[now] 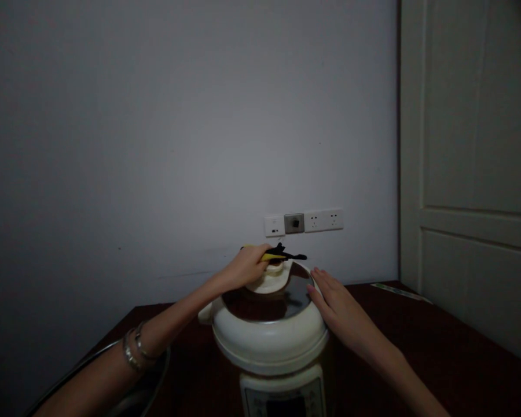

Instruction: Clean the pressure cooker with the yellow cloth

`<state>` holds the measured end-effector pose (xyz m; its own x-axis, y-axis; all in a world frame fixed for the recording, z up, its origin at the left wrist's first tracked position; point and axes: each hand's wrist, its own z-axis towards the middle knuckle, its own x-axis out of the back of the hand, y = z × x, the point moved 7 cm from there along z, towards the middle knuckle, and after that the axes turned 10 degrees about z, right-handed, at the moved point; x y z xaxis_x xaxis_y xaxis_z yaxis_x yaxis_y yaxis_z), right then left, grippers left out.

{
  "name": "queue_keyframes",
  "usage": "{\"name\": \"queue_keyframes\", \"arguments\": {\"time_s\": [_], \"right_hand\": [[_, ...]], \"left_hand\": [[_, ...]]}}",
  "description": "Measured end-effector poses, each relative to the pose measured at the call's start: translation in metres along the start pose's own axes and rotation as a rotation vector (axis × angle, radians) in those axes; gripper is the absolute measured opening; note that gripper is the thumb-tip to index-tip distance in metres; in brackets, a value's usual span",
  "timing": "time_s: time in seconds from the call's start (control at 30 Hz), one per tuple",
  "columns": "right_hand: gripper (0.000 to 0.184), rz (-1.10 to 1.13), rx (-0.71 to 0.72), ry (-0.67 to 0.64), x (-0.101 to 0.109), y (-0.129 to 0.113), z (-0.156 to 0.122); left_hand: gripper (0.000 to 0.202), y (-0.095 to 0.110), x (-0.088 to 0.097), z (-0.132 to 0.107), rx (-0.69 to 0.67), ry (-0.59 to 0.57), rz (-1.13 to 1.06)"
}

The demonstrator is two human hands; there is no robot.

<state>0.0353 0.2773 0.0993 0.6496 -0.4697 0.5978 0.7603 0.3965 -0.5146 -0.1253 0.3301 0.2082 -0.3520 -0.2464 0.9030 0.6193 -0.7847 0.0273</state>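
Note:
A white electric pressure cooker point(271, 341) stands on the dark table, its metal lid point(264, 304) closed. My left hand point(245, 267) is closed on a yellow-handled tool with black jaws point(280, 253), held at the white knob point(269, 279) on top of the lid. My right hand point(336, 301) lies flat against the right side of the lid, fingers stretched out. Bangles ring my left wrist.
A metal bowl's rim point(95, 353) shows at the lower left under my forearm. The dark wooden table point(438, 341) runs to the right. Wall sockets point(304, 222) sit on the wall behind, and a white door point(473, 174) stands at the right.

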Motion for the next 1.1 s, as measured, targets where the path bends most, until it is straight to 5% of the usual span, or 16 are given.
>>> {"name": "queue_keyframes", "arguments": {"time_s": [0.2, 0.37, 0.5, 0.67, 0.8, 0.9, 1.0, 1.1], "right_hand": [[0.075, -0.010, -0.005, -0.012, 0.001, -0.002, 0.001], [0.076, -0.009, -0.003, -0.008, 0.003, -0.004, 0.001], [0.075, -0.005, 0.004, 0.004, 0.004, -0.004, 0.000], [0.074, -0.001, 0.005, 0.000, 0.003, -0.003, -0.001], [0.074, 0.032, -0.035, -0.050, 0.000, 0.003, 0.000], [0.072, 0.075, -0.062, -0.024, 0.009, -0.002, 0.005], [0.069, 0.275, -0.001, 0.080, 0.033, -0.031, 0.014], [0.059, 0.699, 0.102, -0.067, 0.041, -0.075, 0.023]], "left_hand": [[0.053, 0.013, 0.002, -0.021, -0.224, 0.081, 0.016], [0.054, 0.025, 0.006, -0.041, -0.415, 0.018, 0.054], [0.044, 0.031, 0.011, -0.060, -0.441, -0.044, 0.081], [0.042, 0.041, 0.011, -0.086, -0.403, -0.123, 0.043], [0.039, 0.039, 0.027, -0.084, -0.252, -0.082, -0.104], [0.037, 0.034, 0.051, -0.068, -0.092, 0.063, -0.243], [0.028, 0.036, 0.071, -0.051, 0.017, 0.281, -0.402], [0.022, 0.044, 0.074, -0.038, 0.142, 0.446, -0.583]]}}
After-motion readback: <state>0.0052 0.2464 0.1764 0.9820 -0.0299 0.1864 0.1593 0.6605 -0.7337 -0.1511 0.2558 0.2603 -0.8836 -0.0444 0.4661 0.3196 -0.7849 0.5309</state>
